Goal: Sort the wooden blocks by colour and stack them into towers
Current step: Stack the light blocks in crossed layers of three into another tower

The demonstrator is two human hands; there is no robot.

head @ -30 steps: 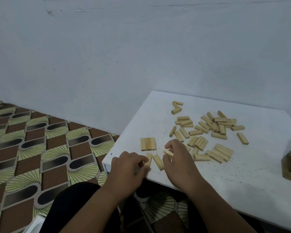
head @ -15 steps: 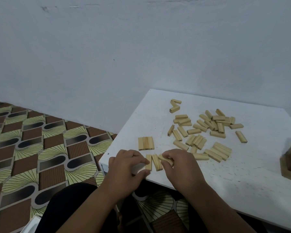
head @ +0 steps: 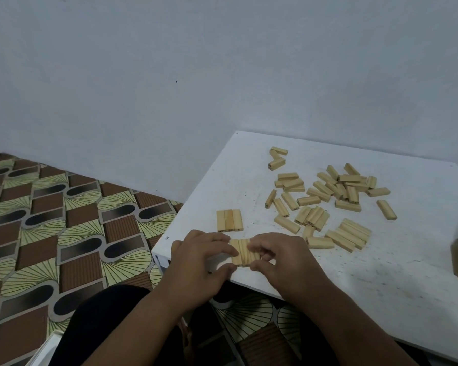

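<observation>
Blocks [head: 244, 252]: perhaps three between two hands [head: 200, 262].

a second ago the blocks near the desk's [head: 381, 273] front left corner lay loose and splayed, one lifted in the right hand [head: 283, 262] and one under the left hand [head: 198, 265]. half a second ago three lay side by side but slightly fanned, the right fingers still on the last one. now they are pressed into a tight row [head: 243, 252], long sides touching, ends level. the left hand has moved in against the row's left side and the right hand has closed on its right side, fingers curled over it.
</observation>
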